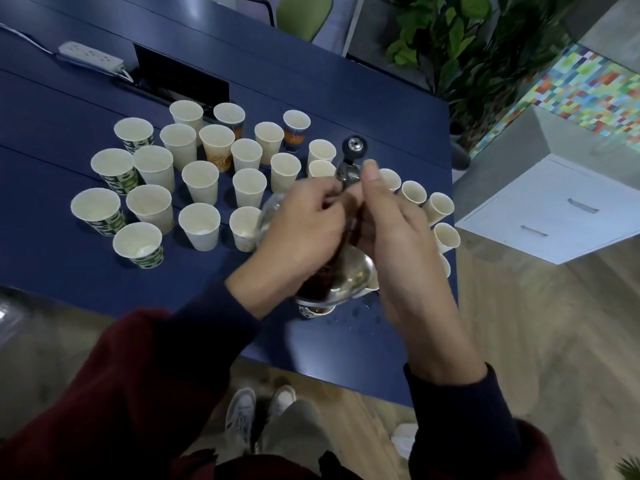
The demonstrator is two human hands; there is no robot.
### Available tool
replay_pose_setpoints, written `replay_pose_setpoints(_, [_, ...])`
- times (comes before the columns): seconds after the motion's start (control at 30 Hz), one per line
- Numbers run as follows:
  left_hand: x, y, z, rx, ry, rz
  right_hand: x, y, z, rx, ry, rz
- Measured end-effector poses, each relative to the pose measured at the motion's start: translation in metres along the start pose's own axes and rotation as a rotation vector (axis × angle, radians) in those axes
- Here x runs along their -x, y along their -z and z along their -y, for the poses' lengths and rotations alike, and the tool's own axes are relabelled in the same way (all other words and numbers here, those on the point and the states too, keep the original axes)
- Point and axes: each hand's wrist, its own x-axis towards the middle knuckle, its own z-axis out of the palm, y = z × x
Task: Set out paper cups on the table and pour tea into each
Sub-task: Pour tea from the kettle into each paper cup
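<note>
Paper cups, mostly empty, crowd the blue table. A glass teapot of dark tea tilts over a green-patterned cup by the near edge, lid flipped up. Left hand and right hand both wrap around it (blurry, mostly hiding it). Droplets speckle the table beside that cup; more cups line the right edge.
</note>
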Motion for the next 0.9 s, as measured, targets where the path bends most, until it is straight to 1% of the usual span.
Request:
replay_pose_setpoints(0.07, [-0.005, 0.01, 0.002, 0.021, 0.036, -0.038, -0.01, 0.003, 0.005, 0.098, 0.012, 0.132])
replay_pose_setpoints(0.1, [-0.009, 0.015, 0.003, 0.017, 0.032, -0.053, -0.016, 0.007, 0.007, 0.145, 0.029, 0.175])
replay_pose_setpoints(0.13, [-0.012, 0.02, 0.003, 0.029, 0.031, -0.076, -0.021, 0.011, 0.007, 0.177, 0.056, 0.176])
replay_pose_setpoints(0.17, [-0.015, 0.024, 0.002, 0.061, 0.049, -0.101, -0.028, 0.018, 0.005, 0.196, 0.084, 0.145])
replay_pose_setpoints(0.2, [-0.019, 0.029, 0.0, 0.09, 0.07, -0.121, -0.037, 0.026, -0.002, 0.238, 0.111, 0.079])
replay_pose_setpoints(0.27, [-0.025, 0.038, -0.002, 0.057, 0.083, -0.173, -0.059, 0.041, -0.029, 0.401, 0.132, -0.027])
replay_pose_setpoints(0.3, [-0.027, 0.041, -0.004, 0.018, 0.077, -0.19, -0.072, 0.046, -0.048, 0.507, 0.118, -0.021])
replay_pose_setpoints(0.33, [-0.029, 0.044, -0.004, -0.022, 0.069, -0.195, -0.082, 0.049, -0.068, 0.623, 0.088, 0.028])
replay_pose_setpoints(0.4, [-0.033, 0.046, -0.005, -0.112, 0.053, -0.208, -0.1, 0.052, -0.114, 0.811, 0.075, 0.212])
replay_pose_setpoints(0.47, [-0.036, 0.045, -0.007, -0.173, 0.042, -0.228, -0.111, 0.05, -0.152, 0.897, 0.077, 0.383])
replay_pose_setpoints(0.53, [-0.039, 0.045, -0.011, -0.208, 0.032, -0.255, -0.121, 0.049, -0.179, 0.936, 0.045, 0.45])
replay_pose_setpoints(0.6, [-0.042, 0.047, -0.013, -0.235, 0.036, -0.288, -0.134, 0.049, -0.197, 0.959, 0.039, 0.459])
replay_pose_setpoints(0.73, [-0.047, 0.047, -0.018, -0.267, 0.063, -0.357, -0.148, 0.048, -0.212, 0.966, 0.145, 0.489])
replay_pose_setpoints(0.83, [-0.051, 0.045, -0.019, -0.285, 0.067, -0.388, -0.148, 0.046, -0.214, 0.891, 0.219, 0.504])
replay_pose_setpoints(0.9, [-0.053, 0.046, -0.02, -0.308, 0.053, -0.401, -0.151, 0.044, -0.213, 0.846, 0.235, 0.495])
